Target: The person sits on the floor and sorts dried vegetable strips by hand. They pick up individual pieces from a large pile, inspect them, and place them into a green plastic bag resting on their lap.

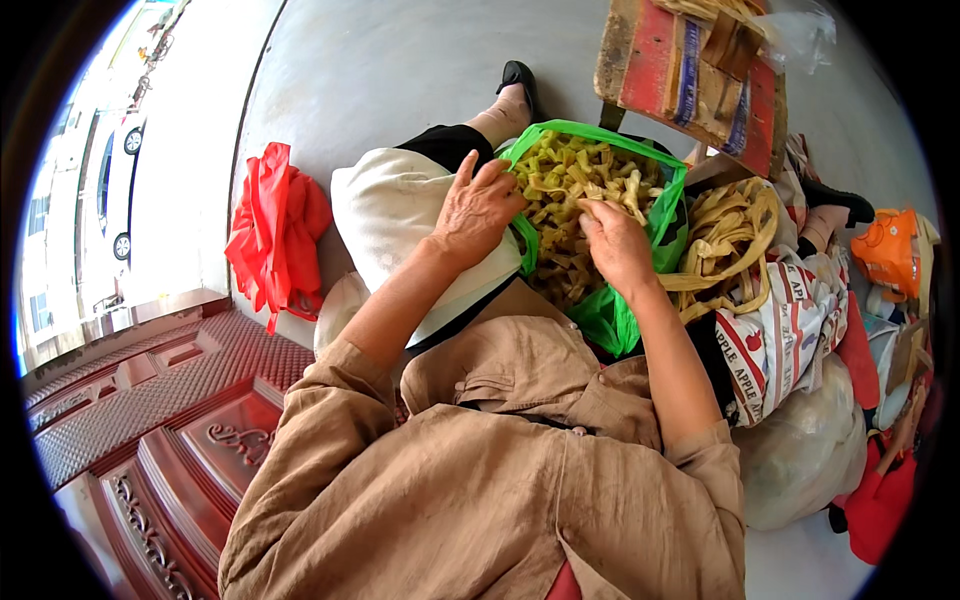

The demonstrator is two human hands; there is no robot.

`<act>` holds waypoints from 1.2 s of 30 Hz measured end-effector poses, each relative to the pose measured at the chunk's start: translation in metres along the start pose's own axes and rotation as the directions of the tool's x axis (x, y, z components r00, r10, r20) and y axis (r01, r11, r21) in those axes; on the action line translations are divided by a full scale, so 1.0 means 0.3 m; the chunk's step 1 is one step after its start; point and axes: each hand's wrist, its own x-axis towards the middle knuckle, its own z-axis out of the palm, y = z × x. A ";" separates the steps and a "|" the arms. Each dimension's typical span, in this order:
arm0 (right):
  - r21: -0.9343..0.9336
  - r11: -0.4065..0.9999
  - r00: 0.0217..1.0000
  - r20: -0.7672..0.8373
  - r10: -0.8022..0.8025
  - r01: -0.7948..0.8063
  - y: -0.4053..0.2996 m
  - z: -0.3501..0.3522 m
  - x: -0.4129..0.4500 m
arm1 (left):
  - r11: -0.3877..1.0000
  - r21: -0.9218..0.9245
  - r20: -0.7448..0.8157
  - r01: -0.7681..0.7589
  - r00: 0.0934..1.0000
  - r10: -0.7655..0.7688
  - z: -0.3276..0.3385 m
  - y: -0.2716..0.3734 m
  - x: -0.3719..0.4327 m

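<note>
A green plastic bag (585,132) stands open between my legs, filled with many short yellow-green knotted pieces (562,176) of what look like dried or pickled vegetable strips. My left hand (482,212) is at the bag's left rim, fingers spread; whether its fingertips pinch the rim is unclear. Over the right part of the pieces, my right hand (616,244) has thumb and fingers together around a small pale piece, mostly hidden by the fingers. Long yellowish strips (727,232) lie in a loose heap on my right thigh, right of the bag.
A wooden stool (645,60) with red paint and blue tape stands ahead right, strips and a wooden block (731,45) on it. A red bag (277,225) lies on the floor at left, near a carved red door (232,435). Several bags, one orange (886,251), crowd the right side.
</note>
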 end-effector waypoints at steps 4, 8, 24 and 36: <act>-0.183 0.982 0.977 -0.213 -0.004 -0.036 -0.013 -0.006 -0.045 | 0.621 -0.775 -0.162 0.117 0.913 -0.374 -0.001 -0.114 -0.064; -0.309 0.949 0.975 -0.220 -0.008 -0.062 0.027 -0.030 -0.060 | -0.375 -0.927 0.251 -0.007 0.731 -0.635 -0.032 -0.198 -0.074; -0.601 0.787 0.946 0.152 0.285 -0.140 -0.045 0.285 0.241 | -0.456 -0.884 0.144 -0.102 0.868 -0.474 -0.044 -0.211 -0.065; -0.586 0.653 0.877 0.317 -0.360 0.480 -0.013 0.329 0.044 | -0.208 -0.976 0.159 0.069 0.877 -0.454 -0.054 -0.178 -0.029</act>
